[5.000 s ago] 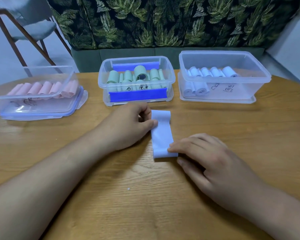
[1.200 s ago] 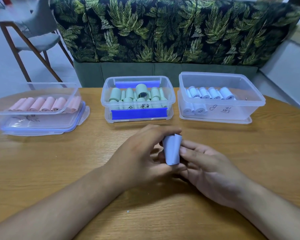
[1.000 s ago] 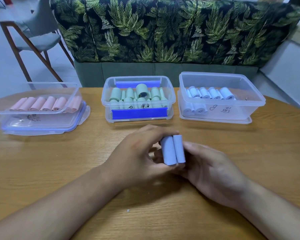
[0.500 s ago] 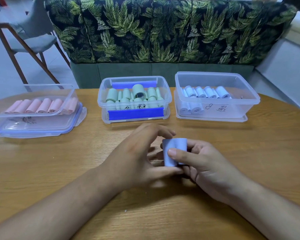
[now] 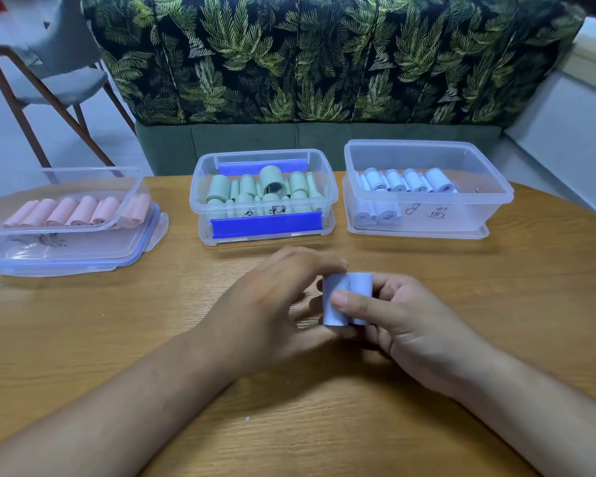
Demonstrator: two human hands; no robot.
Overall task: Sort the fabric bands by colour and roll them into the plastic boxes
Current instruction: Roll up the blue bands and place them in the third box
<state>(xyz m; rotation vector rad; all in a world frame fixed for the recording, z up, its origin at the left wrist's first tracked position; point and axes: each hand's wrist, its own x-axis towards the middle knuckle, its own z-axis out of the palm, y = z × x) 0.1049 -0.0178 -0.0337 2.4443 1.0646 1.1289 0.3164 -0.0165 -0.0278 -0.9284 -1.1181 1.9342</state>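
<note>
Once-flat blue band (image 5: 349,287) now a roll in right hand (image 5: 413,328)

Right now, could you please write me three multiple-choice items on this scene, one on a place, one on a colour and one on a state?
1. Where does the box of green rolls stand among the three boxes?
A. left
B. middle
C. right

2. What colour is the band in the hands?
A. pink
B. green
C. pale blue

3. What state is that band in?
A. spread flat
B. rolled up and held
C. lying in a box

Answers:
1 B: the box of pink rolls is on its left and the box of pale blue rolls on its right.
2 C: it matches the rolls in the right box.
3 B: the left hand and the right hand pinch it as a roll.
</note>
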